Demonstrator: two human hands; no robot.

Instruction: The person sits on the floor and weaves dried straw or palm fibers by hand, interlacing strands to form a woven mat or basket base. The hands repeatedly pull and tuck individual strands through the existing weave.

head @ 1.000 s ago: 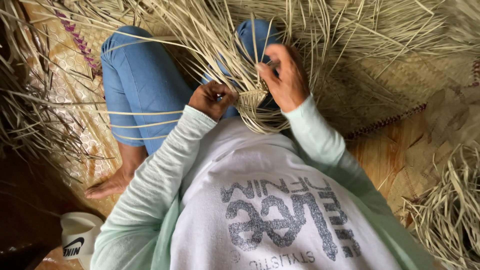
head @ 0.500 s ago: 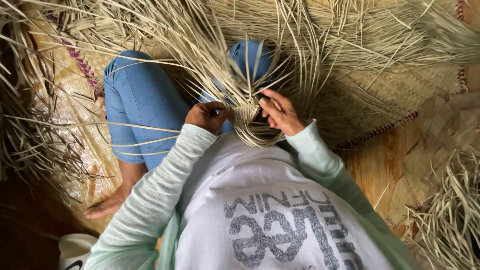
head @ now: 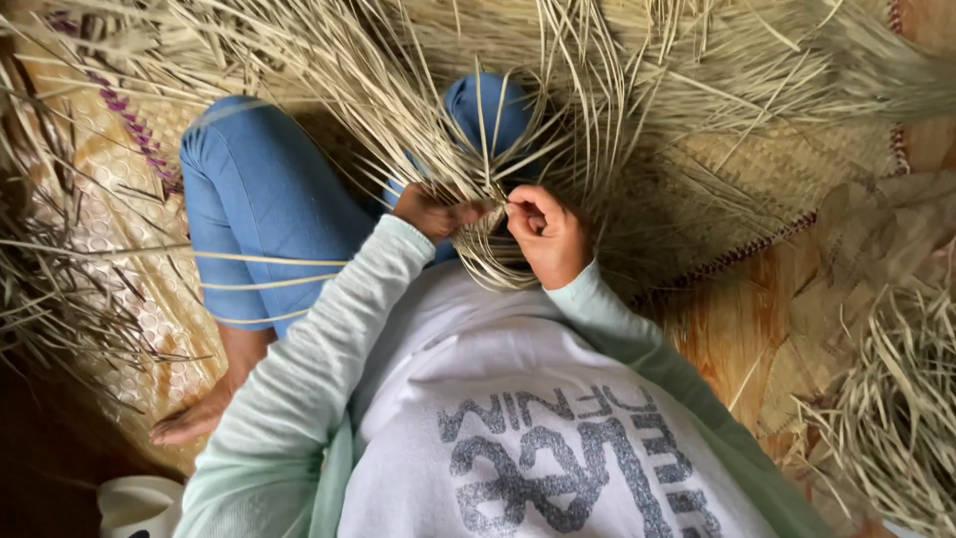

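Note:
I sit on the floor with my knees in blue jeans (head: 259, 199) drawn up. A fan of long pale straw strands (head: 398, 100) spreads outward from my lap. My left hand (head: 433, 211) pinches several strands where they gather. My right hand (head: 548, 234) is close beside it, its fingers closed on thin strands, the two hands almost touching. Just below the hands a small woven straw piece (head: 498, 274) curves against my white printed shirt (head: 518, 428). Which strands each finger holds is hidden.
A woven straw mat (head: 757, 179) with a purple trim (head: 767, 244) lies under the strands. Loose straw is heaped at the left (head: 50, 299) and the lower right (head: 896, 399). There is a white cup (head: 139, 503) at the bottom left, my bare foot (head: 194, 418), and wooden floor (head: 737, 329).
My right hand has come down from its raised position and moved in beside my left hand. Both now meet at the gathered strands, and the view has tilted slightly.

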